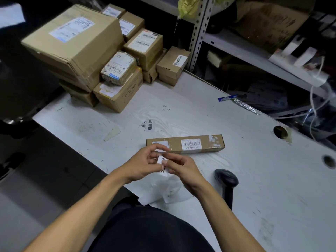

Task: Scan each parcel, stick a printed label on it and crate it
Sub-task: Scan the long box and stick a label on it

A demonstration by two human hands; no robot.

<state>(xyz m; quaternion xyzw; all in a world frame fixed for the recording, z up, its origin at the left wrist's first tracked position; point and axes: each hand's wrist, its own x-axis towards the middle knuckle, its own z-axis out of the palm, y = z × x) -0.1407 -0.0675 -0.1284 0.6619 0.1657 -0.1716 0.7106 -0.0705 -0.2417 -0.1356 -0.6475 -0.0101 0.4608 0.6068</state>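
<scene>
My left hand (145, 163) and right hand (181, 170) meet over the table (254, 179) edge, fingers curled, both pinching the small printed label (162, 160); I seem to be peeling it. The long parcel (185, 144) lies just beyond my fingertips, the scanner (226, 179) to my right. The sticker could curl onto itself or my fingers. Both forearms angle inward, wrists slightly raised.

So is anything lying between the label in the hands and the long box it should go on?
Nothing visible. The label is pinched by the left hand and right hand just in front of the long box, with only bare table nearby. The scanner lies off to the right.
</scene>
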